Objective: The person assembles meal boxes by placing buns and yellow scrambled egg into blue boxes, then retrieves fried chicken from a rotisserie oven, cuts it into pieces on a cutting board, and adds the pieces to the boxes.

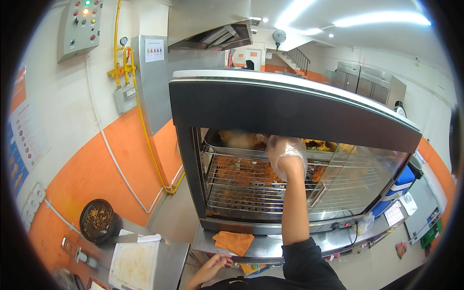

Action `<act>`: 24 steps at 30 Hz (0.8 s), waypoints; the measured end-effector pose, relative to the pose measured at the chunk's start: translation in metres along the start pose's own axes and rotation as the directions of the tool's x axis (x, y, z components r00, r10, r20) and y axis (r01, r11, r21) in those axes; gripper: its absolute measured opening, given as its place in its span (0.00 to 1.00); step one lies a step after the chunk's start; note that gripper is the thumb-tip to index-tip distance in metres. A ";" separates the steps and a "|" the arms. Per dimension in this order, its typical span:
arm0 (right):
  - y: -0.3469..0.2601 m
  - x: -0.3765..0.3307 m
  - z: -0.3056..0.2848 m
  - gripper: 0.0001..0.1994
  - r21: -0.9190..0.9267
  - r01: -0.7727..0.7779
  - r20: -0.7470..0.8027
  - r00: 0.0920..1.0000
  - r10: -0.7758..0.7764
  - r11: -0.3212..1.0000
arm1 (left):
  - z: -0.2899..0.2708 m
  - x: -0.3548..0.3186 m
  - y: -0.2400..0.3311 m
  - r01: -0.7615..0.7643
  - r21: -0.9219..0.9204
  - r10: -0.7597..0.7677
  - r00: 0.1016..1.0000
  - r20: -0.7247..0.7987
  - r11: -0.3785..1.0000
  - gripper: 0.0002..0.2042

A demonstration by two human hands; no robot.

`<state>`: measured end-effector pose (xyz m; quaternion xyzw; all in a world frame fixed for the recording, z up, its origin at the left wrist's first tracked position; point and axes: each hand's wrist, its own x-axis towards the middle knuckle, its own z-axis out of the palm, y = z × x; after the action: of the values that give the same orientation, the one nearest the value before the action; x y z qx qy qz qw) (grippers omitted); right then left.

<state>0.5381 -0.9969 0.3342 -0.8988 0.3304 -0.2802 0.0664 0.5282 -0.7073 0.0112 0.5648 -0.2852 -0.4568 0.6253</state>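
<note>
A glass-fronted food warming cabinet (pixel 295 104) stands before me, its sliding glass door (pixel 348 183) covering the right part of the front. Through the gap on the left reaches my right hand (pixel 285 152), in a clear plastic glove, up at the top shelf. Beside it is a dark tray (pixel 227 145) with golden fried pieces of food; the fingers are hidden and blurred. More browned fried pieces (pixel 237 166) lie on the wire rack (pixel 241 193) below. My bare left hand (pixel 216 265) rests low by the counter's front edge, fingers loosely bent, holding nothing visible, below a folded orange cloth (pixel 233 241).
The cabinet stands on a steel counter (pixel 266 247). On the left are a white cutting board (pixel 133 266), a white-handled tool (pixel 147 238) and a black pan (pixel 99 222) with crumbs. A yellow gas pipe (pixel 140 111) runs down the wall. Blue containers (pixel 394 191) stand at the right.
</note>
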 end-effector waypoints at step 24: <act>-0.043 -0.154 0.076 0.14 0.928 0.305 -0.167 0.853 -0.494 0.213 | -0.019 -0.123 -0.042 0.136 0.125 -0.094 0.950 -0.297 0.983 0.21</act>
<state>0.5079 -0.8715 0.2131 -0.7665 -0.1416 -0.3488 0.5203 0.4830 -0.5863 -0.0133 0.6848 -0.1892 -0.3829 0.5905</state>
